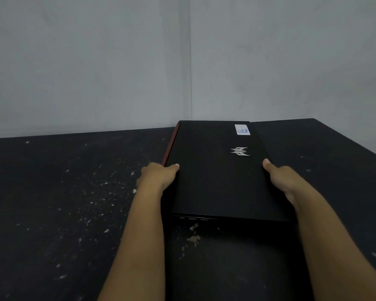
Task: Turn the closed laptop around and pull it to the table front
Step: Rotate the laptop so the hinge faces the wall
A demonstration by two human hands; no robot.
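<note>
A closed black laptop (217,170) lies on the dark table (63,203), one short side with ports facing me. Its lid carries a silver logo and a pale sticker near the far right corner. A red strip runs along its left long edge. My left hand (159,177) grips that left edge, thumb on the lid. On the opposite long edge my right hand (280,179) holds the laptop, thumb on top. The fingers of both hands are hidden under or beside the case.
The table top is black with many white flecks and a scuffed patch (193,233) just in front of the laptop. Grey walls meet in a corner (191,61) right behind the table's far edge.
</note>
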